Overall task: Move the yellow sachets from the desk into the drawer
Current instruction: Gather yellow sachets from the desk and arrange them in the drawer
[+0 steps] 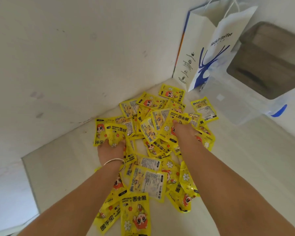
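Several yellow hand-warmer sachets [148, 181] lie in a loose pile on the white desk [245, 159], spreading from the wall corner toward me. My left hand [110, 150], with a silver bangle on the wrist, grips a sachet [115, 133] at the pile's left side, fingers curled into it. My right hand [184, 132] reaches into the far part of the pile and holds a sachet [175, 120] that stands up from its fingers. The drawer is not in view.
A white and blue paper coffee bag [209, 48] stands in the far corner against the wall. A clear plastic box with a blue clip [255, 106] sits to the right of the pile. The desk's left edge [29, 178] drops off near my left forearm.
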